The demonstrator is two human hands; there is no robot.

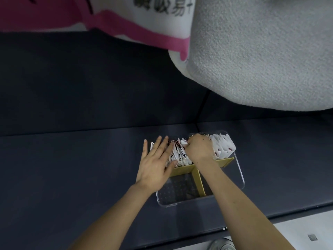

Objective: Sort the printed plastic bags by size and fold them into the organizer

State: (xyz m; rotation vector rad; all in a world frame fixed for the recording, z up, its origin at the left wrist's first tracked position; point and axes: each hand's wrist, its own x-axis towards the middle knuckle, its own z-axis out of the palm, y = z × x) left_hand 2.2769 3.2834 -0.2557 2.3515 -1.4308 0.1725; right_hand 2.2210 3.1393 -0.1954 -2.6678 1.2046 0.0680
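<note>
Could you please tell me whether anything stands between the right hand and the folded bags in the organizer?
Nothing visible does: the right hand pinches the folded bags in the far row of the organizer, and the left hand rests on them.

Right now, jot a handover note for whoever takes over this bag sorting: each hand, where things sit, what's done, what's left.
Left hand: open, straight fingers pressing the far-left row of bags.
Right hand: grip pinches a folded bag at that row's right end.
Organizer: both far compartments hold upright folded bags, including the far-right row.
Left: seat the pinched bag. Near compartments show no bags, and no loose bags are in view.
</note>
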